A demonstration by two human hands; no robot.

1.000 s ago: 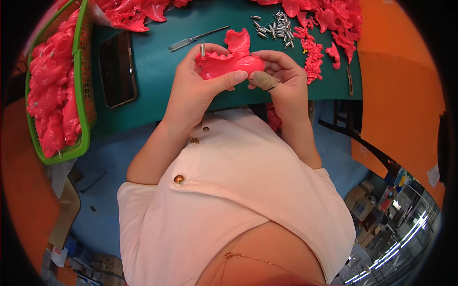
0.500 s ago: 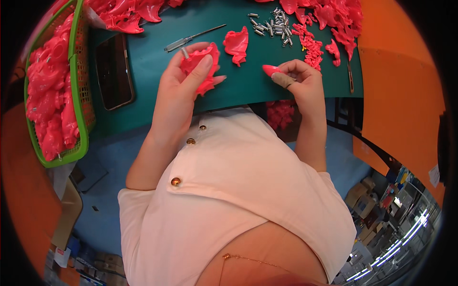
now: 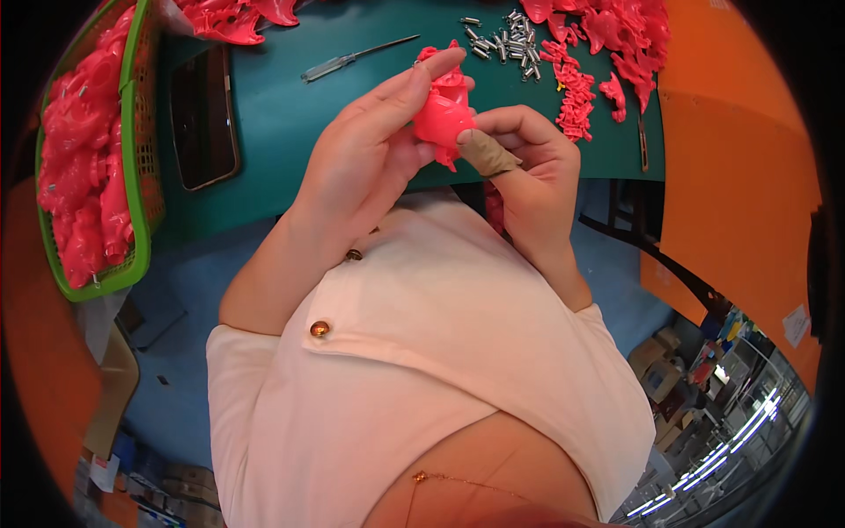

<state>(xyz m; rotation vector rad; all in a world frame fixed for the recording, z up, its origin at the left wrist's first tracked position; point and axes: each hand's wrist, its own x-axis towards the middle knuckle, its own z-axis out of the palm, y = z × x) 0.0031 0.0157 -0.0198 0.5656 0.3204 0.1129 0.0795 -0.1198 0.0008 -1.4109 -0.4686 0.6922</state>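
Note:
Over the near part of the table, both hands meet at a glossy pink moulded plastic part [image 3: 443,120]. My left hand [image 3: 374,136] cradles it from the left, fingers bent over its top and thumb side beneath. From the right, my right hand [image 3: 528,163] pinches the part's lower right edge; its thumb wears a tan cover. Fingers hide much of the part, and I cannot tell whether a small pointed pink piece is now against it. Beyond the hands lie a screwdriver [image 3: 352,61] with a clear handle and a scatter of small metal springs [image 3: 510,42].
At the left, a green basket [image 3: 141,176] is heaped with pink parts, beside a dark phone [image 3: 204,119]. More pink parts [image 3: 616,40] pile up at the far right, with small pink pieces [image 3: 575,106] nearby. A thin-bladed tool [image 3: 643,145] lies near the table's right edge.
My left hand has moved right with the pink part, and my right hand has moved left to meet it. The pointed pink piece my right hand held is no longer distinct.

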